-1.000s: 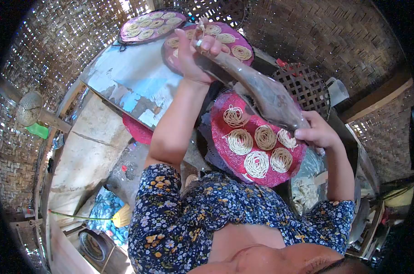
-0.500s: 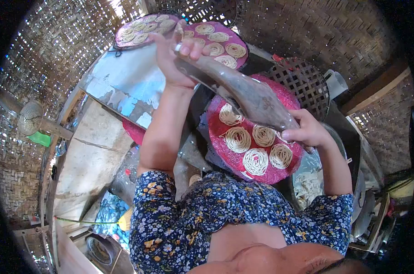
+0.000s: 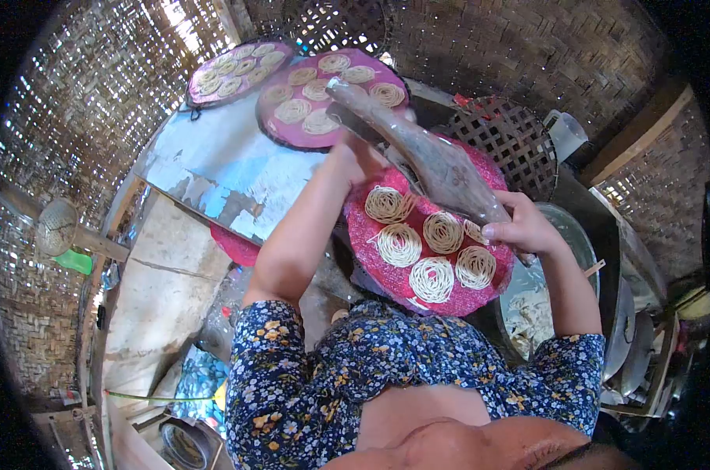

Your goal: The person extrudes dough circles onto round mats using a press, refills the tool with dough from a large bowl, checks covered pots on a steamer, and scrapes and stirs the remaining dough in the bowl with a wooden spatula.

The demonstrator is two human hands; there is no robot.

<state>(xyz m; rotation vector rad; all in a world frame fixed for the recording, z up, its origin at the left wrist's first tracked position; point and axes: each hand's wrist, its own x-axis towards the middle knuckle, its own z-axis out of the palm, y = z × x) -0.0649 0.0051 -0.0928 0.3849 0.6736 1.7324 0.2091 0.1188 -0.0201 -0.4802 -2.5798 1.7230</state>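
My right hand [image 3: 519, 225] is closed around the near end of a long, worn wooden press [image 3: 441, 168], which slants up to the left above a round red mat [image 3: 457, 301]. Coils of pale noodle strands [image 3: 442, 233] lie on the mat below it. My left hand [image 3: 363, 160] is at the mat's far left edge, beside and partly beneath the press. Its fingers are hidden and blurred, so its grip does not show. The far end of the press sticks out beyond it.
Two more round pink trays [image 3: 270, 129] with noodle coils rest on a worn blue tabletop [image 3: 182, 160]. To the right are a black lattice basket [image 3: 511, 141], a white mug [image 3: 566, 135] and a basin [image 3: 586, 251] holding a pale mass. Woven walls surround the area.
My left hand has let go of the upper end of the press and moved down towards the red mat. My right hand still holds the press.
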